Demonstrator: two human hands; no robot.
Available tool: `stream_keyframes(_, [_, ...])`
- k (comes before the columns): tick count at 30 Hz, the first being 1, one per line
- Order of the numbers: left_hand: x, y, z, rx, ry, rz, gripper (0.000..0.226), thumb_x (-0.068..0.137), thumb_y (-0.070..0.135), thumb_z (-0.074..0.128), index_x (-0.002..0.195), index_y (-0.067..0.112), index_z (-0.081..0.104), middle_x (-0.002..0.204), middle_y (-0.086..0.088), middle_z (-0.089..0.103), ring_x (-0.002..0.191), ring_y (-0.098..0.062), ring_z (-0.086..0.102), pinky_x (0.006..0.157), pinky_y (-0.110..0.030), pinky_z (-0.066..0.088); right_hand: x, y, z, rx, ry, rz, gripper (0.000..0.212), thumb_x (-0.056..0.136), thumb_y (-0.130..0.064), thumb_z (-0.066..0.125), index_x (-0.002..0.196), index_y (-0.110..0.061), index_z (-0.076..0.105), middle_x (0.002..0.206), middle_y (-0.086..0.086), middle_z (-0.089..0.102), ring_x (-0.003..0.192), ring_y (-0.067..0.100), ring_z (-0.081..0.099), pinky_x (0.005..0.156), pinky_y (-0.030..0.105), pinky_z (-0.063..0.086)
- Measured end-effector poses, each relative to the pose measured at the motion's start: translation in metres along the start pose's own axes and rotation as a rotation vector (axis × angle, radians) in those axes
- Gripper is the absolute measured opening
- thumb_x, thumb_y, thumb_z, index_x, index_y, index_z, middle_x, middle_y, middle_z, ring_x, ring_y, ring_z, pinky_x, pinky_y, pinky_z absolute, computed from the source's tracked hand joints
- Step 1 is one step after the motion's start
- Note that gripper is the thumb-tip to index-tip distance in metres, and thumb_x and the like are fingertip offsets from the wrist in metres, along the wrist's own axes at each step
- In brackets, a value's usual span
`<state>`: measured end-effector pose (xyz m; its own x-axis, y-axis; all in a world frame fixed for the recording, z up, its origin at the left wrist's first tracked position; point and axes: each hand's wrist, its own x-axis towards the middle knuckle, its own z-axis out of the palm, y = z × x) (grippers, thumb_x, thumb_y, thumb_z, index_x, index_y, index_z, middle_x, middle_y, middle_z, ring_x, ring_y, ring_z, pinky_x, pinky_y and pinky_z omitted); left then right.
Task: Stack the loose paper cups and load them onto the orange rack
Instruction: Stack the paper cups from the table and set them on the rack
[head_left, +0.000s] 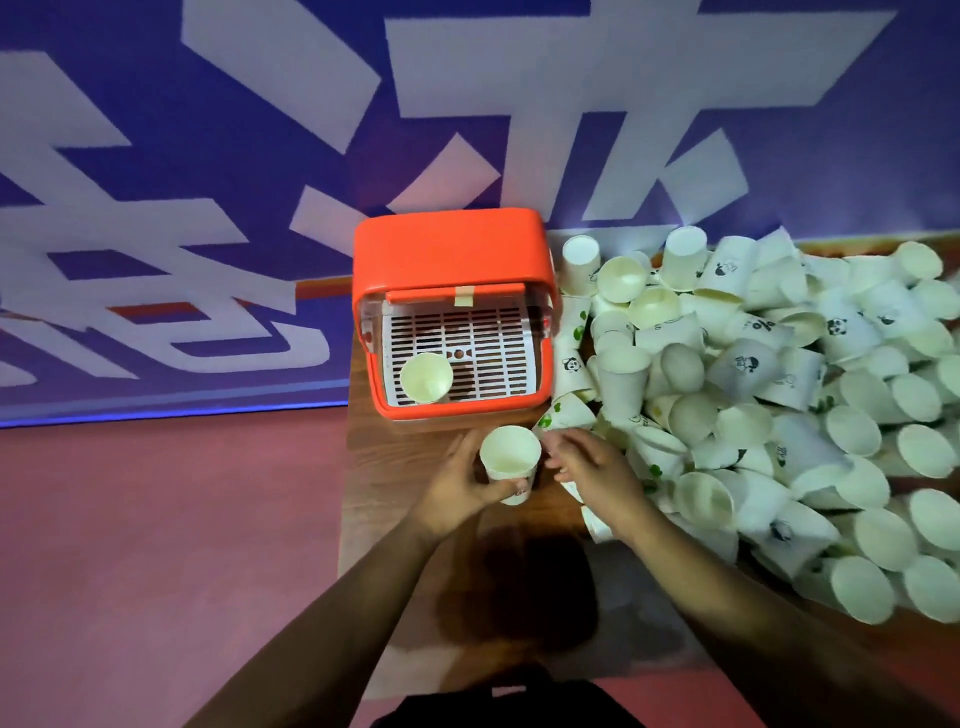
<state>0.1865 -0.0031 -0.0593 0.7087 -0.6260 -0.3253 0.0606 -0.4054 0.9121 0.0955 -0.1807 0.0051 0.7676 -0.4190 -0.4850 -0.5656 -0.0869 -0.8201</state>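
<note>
An orange rack (447, 249) with a white slatted tray sits on the wooden table. One paper cup (426, 378) stands upright at the tray's front left. My left hand (467, 480) grips a white paper cup (510, 457), mouth up, just in front of the rack. Beside that cup, my right hand (592, 462) hovers with loosely bent fingers that hold nothing. A big heap of loose paper cups (779, 395) covers the table to the right.
The wooden table (405, 467) ends at its left edge near the rack, with pink floor (156, 519) beyond. A blue wall (208, 156) with white shapes stands behind. A dark shadow patch lies on the table near me.
</note>
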Motion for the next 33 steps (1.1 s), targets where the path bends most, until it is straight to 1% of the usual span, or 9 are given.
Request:
stream_keyframes(5, [0.010, 0.039, 0.036, -0.067, -0.064, -0.009, 0.070, 0.067, 0.043, 0.087, 0.127, 0.036, 0.052, 0.123, 0.012, 0.062, 0.113, -0.002, 0.059, 0.096, -0.025, 0.049, -0.025, 0.045, -0.077, -0.647, 0.465, -0.381, 0.024, 0.083, -0.021, 0.066, 0.105, -0.010, 0.064, 0.110, 0.008, 0.055, 0.102, 0.026, 0.056, 0.090, 0.036, 0.047])
stream_keyframes(8, [0.013, 0.054, 0.055, -0.071, -0.095, -0.016, 0.070, 0.071, 0.035, 0.087, 0.130, 0.032, 0.051, 0.122, 0.014, 0.063, 0.112, 0.000, 0.059, 0.092, -0.018, 0.049, -0.043, 0.078, -0.113, -0.831, 0.556, -0.404, 0.034, 0.081, -0.033, 0.060, 0.101, -0.005, 0.065, 0.107, 0.015, 0.053, 0.103, 0.033, 0.052, 0.088, 0.039, 0.046])
stream_keyframes(15, [0.011, 0.073, 0.086, -0.077, -0.129, -0.053, 0.060, 0.077, 0.024, 0.083, 0.129, 0.023, 0.053, 0.117, 0.011, 0.066, 0.100, 0.007, 0.062, 0.076, -0.006, 0.045, -0.056, 0.129, -0.127, -1.098, 0.429, -0.258, 0.048, 0.069, -0.043, 0.053, 0.092, -0.003, 0.068, 0.106, 0.020, 0.053, 0.086, 0.037, 0.055, 0.075, 0.041, 0.054])
stream_keyframes(20, [0.006, 0.077, 0.094, -0.074, -0.120, -0.072, 0.058, 0.078, 0.023, 0.082, 0.128, 0.026, 0.054, 0.117, 0.012, 0.065, 0.102, 0.003, 0.063, 0.077, -0.009, 0.048, -0.044, 0.136, -0.131, -1.053, 0.379, -0.106, 0.056, 0.051, -0.022, 0.084, 0.100, -0.004, 0.065, 0.110, 0.021, 0.052, 0.090, 0.039, 0.058, 0.075, 0.043, 0.055])
stream_keyframes(24, [0.004, 0.074, 0.097, -0.069, -0.098, -0.086, 0.058, 0.077, 0.025, 0.083, 0.126, 0.030, 0.054, 0.116, 0.014, 0.066, 0.102, 0.005, 0.063, 0.078, -0.010, 0.049, -0.037, 0.135, -0.143, -1.103, 0.413, -0.102, 0.031, 0.070, -0.016, 0.063, 0.099, -0.005, 0.064, 0.111, 0.021, 0.057, 0.099, 0.039, 0.057, 0.083, 0.044, 0.051])
stream_keyframes(27, [0.004, 0.071, 0.100, -0.068, -0.085, -0.099, 0.058, 0.076, 0.027, 0.084, 0.126, 0.033, 0.053, 0.115, 0.016, 0.067, 0.104, 0.003, 0.063, 0.082, -0.015, 0.050, -0.028, 0.141, -0.152, -1.141, 0.363, -0.102, 0.034, 0.076, -0.008, 0.040, 0.100, -0.003, 0.064, 0.105, 0.018, 0.058, 0.101, 0.038, 0.059, 0.083, 0.044, 0.053])
stream_keyframes(29, [0.003, 0.068, 0.101, -0.066, -0.080, -0.102, 0.061, 0.076, 0.029, 0.085, 0.128, 0.031, 0.054, 0.117, 0.015, 0.067, 0.105, 0.001, 0.063, 0.087, -0.020, 0.051, -0.025, 0.137, -0.156, -1.145, 0.368, -0.087, 0.024, 0.075, -0.003, 0.051, 0.095, -0.003, 0.064, 0.100, 0.017, 0.058, 0.100, 0.037, 0.059, 0.083, 0.043, 0.054])
stream_keyframes(31, [0.003, 0.066, 0.102, -0.063, -0.082, -0.104, 0.064, 0.075, 0.032, 0.085, 0.130, 0.030, 0.053, 0.118, 0.014, 0.066, 0.106, -0.001, 0.063, 0.091, -0.026, 0.051, -0.025, 0.132, -0.160, -1.122, 0.395, -0.100, 0.020, 0.075, -0.016, 0.070, 0.092, -0.005, 0.066, 0.099, 0.016, 0.059, 0.097, 0.035, 0.057, 0.082, 0.041, 0.053])
stream_keyframes(33, [0.003, 0.063, 0.102, -0.055, -0.083, -0.105, 0.064, 0.074, 0.035, 0.085, 0.130, 0.031, 0.053, 0.118, 0.014, 0.067, 0.107, -0.002, 0.063, 0.092, -0.029, 0.051, -0.030, 0.130, -0.161, -1.099, 0.383, -0.093, 0.035, 0.073, -0.035, 0.075, 0.091, -0.007, 0.066, 0.099, 0.016, 0.060, 0.094, 0.034, 0.055, 0.079, 0.040, 0.051])
